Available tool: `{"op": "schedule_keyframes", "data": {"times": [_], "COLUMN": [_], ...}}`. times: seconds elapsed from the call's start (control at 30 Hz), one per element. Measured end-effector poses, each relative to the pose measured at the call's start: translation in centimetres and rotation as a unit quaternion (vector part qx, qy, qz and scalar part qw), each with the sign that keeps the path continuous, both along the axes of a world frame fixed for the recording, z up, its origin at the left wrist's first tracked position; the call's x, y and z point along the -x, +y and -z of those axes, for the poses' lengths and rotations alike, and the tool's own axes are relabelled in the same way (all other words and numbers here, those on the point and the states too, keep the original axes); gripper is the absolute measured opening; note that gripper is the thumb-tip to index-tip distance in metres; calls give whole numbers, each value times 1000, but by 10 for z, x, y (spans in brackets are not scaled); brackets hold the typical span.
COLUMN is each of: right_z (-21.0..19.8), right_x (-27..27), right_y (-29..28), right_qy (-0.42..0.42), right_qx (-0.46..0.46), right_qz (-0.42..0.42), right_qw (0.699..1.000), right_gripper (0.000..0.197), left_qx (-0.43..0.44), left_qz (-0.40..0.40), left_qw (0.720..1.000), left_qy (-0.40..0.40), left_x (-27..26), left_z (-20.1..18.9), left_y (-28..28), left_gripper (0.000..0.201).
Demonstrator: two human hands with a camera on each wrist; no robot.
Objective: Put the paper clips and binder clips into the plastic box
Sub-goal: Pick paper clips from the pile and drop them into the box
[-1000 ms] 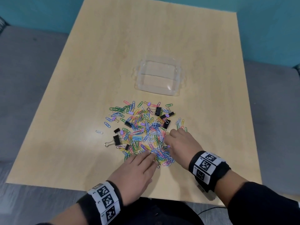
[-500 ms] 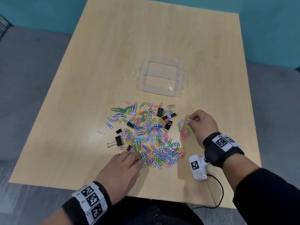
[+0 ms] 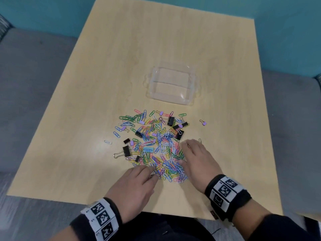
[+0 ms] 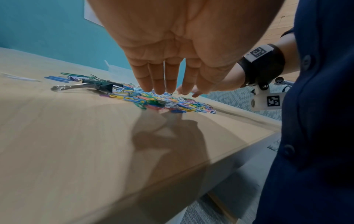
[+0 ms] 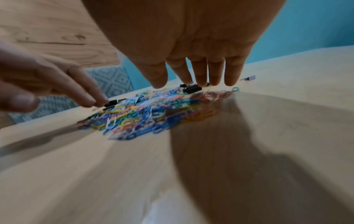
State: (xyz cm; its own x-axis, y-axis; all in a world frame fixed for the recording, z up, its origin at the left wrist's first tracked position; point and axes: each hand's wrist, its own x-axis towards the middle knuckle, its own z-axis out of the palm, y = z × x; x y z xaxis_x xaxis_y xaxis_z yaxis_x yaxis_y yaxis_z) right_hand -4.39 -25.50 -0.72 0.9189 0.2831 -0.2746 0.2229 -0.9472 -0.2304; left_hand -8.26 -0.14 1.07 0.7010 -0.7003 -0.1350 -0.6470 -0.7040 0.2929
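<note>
A heap of coloured paper clips [image 3: 156, 148] mixed with black and purple binder clips [image 3: 171, 120] lies on the wooden table [image 3: 83, 105], below the clear plastic box [image 3: 171, 86], which holds nothing. My left hand [image 3: 151, 172] touches the heap's near edge with straight fingers [image 4: 159, 87]. At the heap's right edge my right hand [image 3: 184, 153] rests its spread, straight fingers [image 5: 201, 81] tips-down on the clips. Neither hand holds a clip.
A small purple binder clip [image 3: 203, 122] lies alone right of the heap, and a single clip [image 3: 199, 140] sits by my right fingers. A white clip [image 3: 108, 142] and a large black binder clip [image 3: 125, 152] lie at the left. The table's near edge [image 3: 156, 213] is close behind my wrists.
My right hand came back from the loose clips on the right to the heap's right edge. A purple binder clip now lies alone where it was. My left hand shifted slightly right along the near edge.
</note>
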Motion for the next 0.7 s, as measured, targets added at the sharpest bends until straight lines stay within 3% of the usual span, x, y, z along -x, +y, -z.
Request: {"op": "schedule_keyframes", "data": {"times": [0.13, 0.27, 0.47, 0.57, 0.7], "right_z": [0, -3, -6, -6, -12], "right_x": [1, 27, 38, 39, 32], "right_y": [10, 29, 32, 40, 47], "right_qy": [36, 34, 29, 13, -19], "right_qx": [9, -1, 23, 25, 1], "right_qz": [40, -17, -23, -51, -81], "right_qw": [999, 999, 999, 998, 997], "right_gripper": [73, 70, 73, 68, 62], "left_qx": [-50, -84, -87, -86, -80], "left_qz": [-15, -22, -67, -41, -78], "left_qw": [998, 996, 994, 995, 993], "left_qy": [18, 34, 23, 19, 24], "left_x": [2, 4, 10, 12, -1], "left_z": [9, 12, 14, 15, 15], "left_y": [-6, -27, -33, -24, -8], "left_gripper": [55, 79, 80, 70, 64]}}
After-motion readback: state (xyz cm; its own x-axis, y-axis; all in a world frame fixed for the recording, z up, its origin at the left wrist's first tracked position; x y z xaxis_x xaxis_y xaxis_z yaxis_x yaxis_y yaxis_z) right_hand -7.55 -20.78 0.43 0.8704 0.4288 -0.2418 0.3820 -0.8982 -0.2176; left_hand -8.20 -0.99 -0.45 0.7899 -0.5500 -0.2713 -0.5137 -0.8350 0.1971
